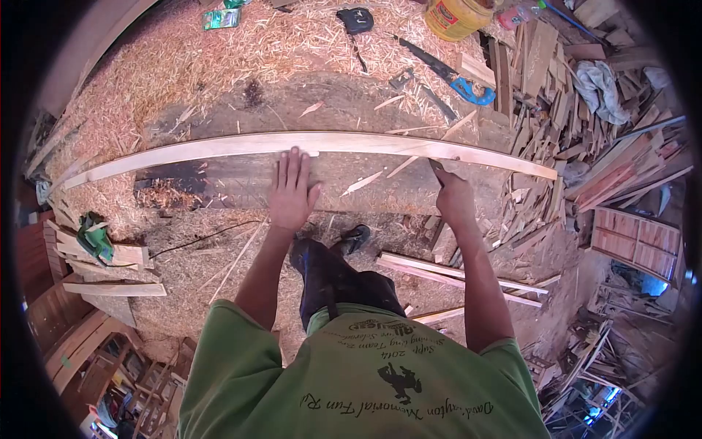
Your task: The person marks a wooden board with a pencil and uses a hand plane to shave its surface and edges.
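A long pale wooden strip (351, 142) lies across the workbench (256, 172), looking bowed in this wide view. My left hand (291, 192) is open and flat on the bench, fingers stretched, with the fingertips at the strip's near edge. Beside those fingertips shows a small whitish sliver (314, 154). My right hand (456, 199) is closed around a small dark flat-bladed tool (436, 167), whose end points toward the strip's near edge. The fingers hide the rest of this tool, and I cannot tell its kind.
Shavings cover the bench's far side, where a tape measure (356, 20), a blue-handled handsaw (439, 67) and a yellow bucket (457, 18) lie or stand. Offcuts (537, 66) are heaped at the right. Loose wooden strips (461, 276) lie on the floor near my legs.
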A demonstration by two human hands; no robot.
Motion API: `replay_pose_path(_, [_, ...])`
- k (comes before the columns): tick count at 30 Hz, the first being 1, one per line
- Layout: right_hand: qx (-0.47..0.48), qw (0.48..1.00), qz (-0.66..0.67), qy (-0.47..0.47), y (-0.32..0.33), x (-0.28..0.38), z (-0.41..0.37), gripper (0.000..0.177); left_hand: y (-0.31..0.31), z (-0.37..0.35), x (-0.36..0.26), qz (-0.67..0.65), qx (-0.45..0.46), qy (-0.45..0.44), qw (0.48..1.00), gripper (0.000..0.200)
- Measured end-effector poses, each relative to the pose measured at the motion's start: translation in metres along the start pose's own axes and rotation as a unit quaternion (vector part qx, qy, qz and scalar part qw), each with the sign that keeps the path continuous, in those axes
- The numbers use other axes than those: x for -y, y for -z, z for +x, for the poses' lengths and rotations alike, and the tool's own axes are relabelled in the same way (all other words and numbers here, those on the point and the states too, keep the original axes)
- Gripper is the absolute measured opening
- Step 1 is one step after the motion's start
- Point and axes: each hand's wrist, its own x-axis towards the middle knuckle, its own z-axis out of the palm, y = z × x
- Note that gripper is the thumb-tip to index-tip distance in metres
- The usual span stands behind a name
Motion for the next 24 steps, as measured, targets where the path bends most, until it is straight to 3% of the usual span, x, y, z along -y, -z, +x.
replay_pose_path(6, [-0.018, 0.999, 0.013, -0.026, -0.027, 0.025, -0.025, 0.049, -0.005, -0.010, 0.001, 0.021, 0.023, 0.015, 0.999, 0.081])
replay_pose_path(9, [-0.012, 0.997, 0.076, 0.002, -0.027, 0.072, -0.036, 0.062, -0.005, -0.011, 0.001, -0.019, -0.005, 0.032, 0.999, 0.074])
replay_pose_path(13, [-0.029, 0.998, -0.019, 0.056, -0.061, 0.101, -0.048, 0.057, 0.000, -0.001, -0.005, 0.002, -0.095, 0.059, 0.994, 0.058])
replay_pose_path(15, [-0.014, 0.999, -0.012, 0.029, -0.061, 0.107, -0.045, 0.053, 0.006, 0.013, 0.003, 0.044, -0.111, 0.079, 0.990, 0.050])
replay_pose_path(18, [0.053, 0.994, 0.041, -0.082, -0.037, 0.118, -0.028, 0.048, 0.015, 0.040, 0.028, 0.033, -0.057, -0.013, 0.998, 0.034])
replay_pose_path(21, [-0.065, 0.979, 0.166, -0.099, -0.022, 0.112, -0.025, 0.043, 0.021, 0.053, 0.045, -0.015, -0.022, -0.094, 0.995, 0.030])
replay_pose_path(24, [-0.075, 0.921, 0.330, -0.192, -0.029, 0.092, -0.031, 0.036, 0.027, 0.042, 0.059, -0.040, 0.036, -0.158, 0.986, 0.034])
